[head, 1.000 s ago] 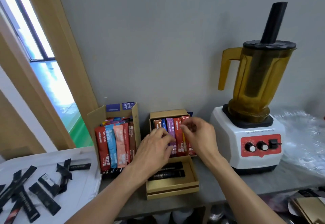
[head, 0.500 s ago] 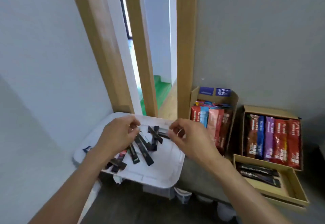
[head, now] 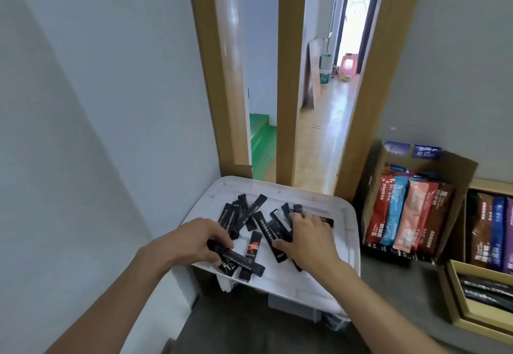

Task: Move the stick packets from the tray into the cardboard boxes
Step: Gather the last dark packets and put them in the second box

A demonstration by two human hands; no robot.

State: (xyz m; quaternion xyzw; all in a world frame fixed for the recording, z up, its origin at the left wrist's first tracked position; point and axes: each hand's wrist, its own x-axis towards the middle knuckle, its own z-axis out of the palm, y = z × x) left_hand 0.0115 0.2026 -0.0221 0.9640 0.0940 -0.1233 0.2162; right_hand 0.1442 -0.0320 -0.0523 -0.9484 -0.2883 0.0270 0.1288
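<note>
Since the frame half a second ago, your right hand (head: 308,240) has come down from above the white plastic tray (head: 277,189) onto the loose black stick packets (head: 256,212) scattered across it, and the view now sits closer over the tray. Right hand: fingers spread fairly straight, lying flat on the packets at the tray's middle, thumb resting against one of them; nothing pinched. Your left hand (head: 194,242): fingers curled round the end of one long black stick packet (head: 238,259), which lies flat at the tray's near edge, over other packets. The open brown cardboard box (head: 458,171) stands just right of the tray, with red, blue, pink and brown packets (head: 408,215) upright inside. Further right, at the frame edge, the shallow tan cardboard box (head: 455,295) holds a few black packets (head: 485,289) lying flat in its near section.
</note>
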